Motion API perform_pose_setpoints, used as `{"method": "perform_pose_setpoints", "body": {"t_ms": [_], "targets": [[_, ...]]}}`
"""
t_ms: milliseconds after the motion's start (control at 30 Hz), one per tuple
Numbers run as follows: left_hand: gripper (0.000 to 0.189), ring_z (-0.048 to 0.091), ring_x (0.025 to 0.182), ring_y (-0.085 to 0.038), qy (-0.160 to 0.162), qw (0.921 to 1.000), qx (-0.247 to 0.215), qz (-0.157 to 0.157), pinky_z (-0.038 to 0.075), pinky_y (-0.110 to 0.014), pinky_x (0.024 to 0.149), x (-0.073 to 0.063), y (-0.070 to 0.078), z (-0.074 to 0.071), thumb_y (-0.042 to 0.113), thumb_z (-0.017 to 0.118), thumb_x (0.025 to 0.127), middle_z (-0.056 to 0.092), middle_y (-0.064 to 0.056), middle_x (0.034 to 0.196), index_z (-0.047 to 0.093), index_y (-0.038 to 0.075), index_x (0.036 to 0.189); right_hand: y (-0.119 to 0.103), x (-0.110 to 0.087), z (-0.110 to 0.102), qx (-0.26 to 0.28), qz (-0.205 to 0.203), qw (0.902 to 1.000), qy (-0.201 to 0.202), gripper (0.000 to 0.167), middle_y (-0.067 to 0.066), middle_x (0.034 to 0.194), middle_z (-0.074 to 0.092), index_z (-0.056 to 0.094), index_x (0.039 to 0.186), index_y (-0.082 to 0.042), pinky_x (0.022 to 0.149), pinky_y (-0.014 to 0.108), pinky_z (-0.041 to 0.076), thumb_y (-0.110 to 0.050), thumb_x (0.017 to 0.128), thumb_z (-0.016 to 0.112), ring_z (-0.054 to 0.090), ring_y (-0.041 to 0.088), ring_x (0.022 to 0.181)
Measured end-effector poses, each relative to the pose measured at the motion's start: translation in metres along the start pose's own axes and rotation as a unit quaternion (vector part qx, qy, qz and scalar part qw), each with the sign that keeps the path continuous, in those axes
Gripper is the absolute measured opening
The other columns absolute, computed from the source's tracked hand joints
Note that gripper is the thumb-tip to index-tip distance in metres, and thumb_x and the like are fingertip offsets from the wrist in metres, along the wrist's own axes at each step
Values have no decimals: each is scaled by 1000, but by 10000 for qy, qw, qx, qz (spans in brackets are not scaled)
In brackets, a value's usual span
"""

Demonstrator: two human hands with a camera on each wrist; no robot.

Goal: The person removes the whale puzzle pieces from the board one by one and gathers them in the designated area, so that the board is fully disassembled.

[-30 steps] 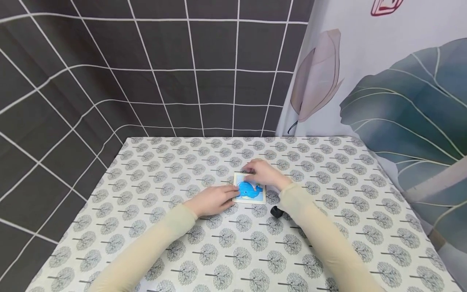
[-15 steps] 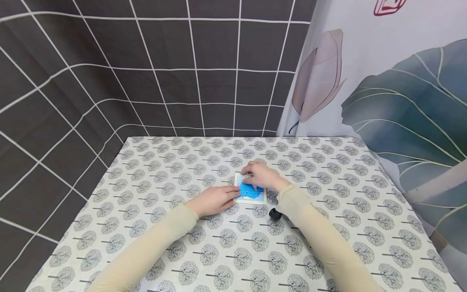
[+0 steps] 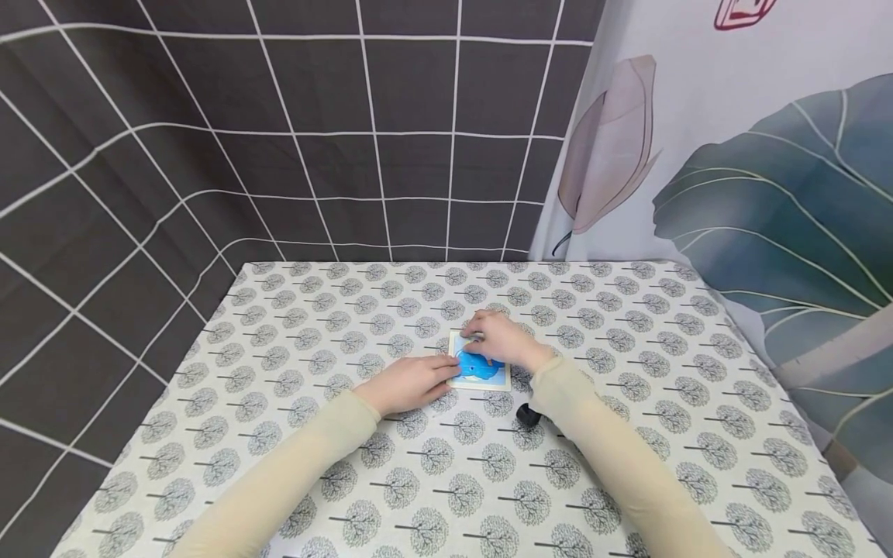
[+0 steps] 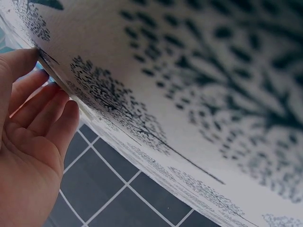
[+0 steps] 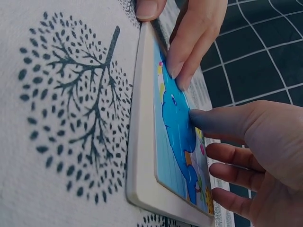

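Note:
A square board point(image 3: 491, 385) with a pale raised border and a blue whale picture point(image 5: 177, 123) lies flat on the patterned cloth. It looks like a frame puzzle; no separate piece can be made out. My left hand point(image 3: 408, 384) holds its left side, thumb against the near edge and fingertips on the picture. Over the far right part, my right hand point(image 3: 504, 341) rests its thumb on the whale. The other right fingers lie by the far edge in the right wrist view. The left wrist view shows only a sliver of the board beyond the left fingers.
A small black round-ended object point(image 3: 528, 415) lies by the right sleeve, partly covered by it. The tree-print cloth point(image 3: 418, 496) covers the table. Behind stand a dark gridded curtain point(image 3: 412, 163) and, at the right, a flower-print curtain point(image 3: 670, 101).
The right hand has shifted slightly nearer, its thumb moving left across the whale. The left hand stays in place on the board. Over the last half second little differs.

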State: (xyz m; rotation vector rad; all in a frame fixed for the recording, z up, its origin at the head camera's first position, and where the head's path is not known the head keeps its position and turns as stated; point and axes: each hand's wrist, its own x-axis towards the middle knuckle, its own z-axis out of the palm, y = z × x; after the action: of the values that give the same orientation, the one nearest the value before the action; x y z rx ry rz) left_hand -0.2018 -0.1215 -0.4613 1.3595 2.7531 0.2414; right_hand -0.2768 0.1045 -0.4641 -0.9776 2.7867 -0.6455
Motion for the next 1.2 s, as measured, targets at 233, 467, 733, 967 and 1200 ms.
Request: {"method": "perform_pose_setpoints", "body": {"t_ms": [233,467,733,967,1200], "targets": [[42,51,136,-23,-37,10000,12,-39,45,-39,111,0,0,0,27,58,104,53,-7,149,58,9,141,-3,2,0,117,167,9998,-15,29,7,115,69,74,114,-6,103,42,50,-22,90,77,64,24,107],[41,52,135,-24,3,10000,22,0,45,-39,111,2,-1,-1,26,60,103,54,-7,148,59,9,140,-5,4,-2,299,348,9989,-35,29,3,104,68,73,113,-5,92,39,54,-19,88,79,63,21,96],[41,52,134,-24,-19,10000,-86,17,44,-39,112,0,1,-2,26,60,103,54,-8,148,59,9,140,-3,7,0,937,777,9923,-245,27,4,103,67,71,111,-4,95,39,52,-15,87,79,61,21,99],[41,52,135,-24,-39,9999,-131,12,44,-40,112,-1,0,2,27,59,103,54,-8,148,59,10,141,0,8,3,1216,958,9872,-394,29,2,99,66,70,111,-5,94,36,52,-15,86,80,60,18,95],[41,53,134,-24,77,9999,-64,26,44,-39,112,1,-3,3,27,59,103,54,-8,147,60,10,140,1,13,-1,1234,945,9866,-496,27,2,97,65,68,109,-5,91,35,53,-14,86,79,59,18,91]]}}
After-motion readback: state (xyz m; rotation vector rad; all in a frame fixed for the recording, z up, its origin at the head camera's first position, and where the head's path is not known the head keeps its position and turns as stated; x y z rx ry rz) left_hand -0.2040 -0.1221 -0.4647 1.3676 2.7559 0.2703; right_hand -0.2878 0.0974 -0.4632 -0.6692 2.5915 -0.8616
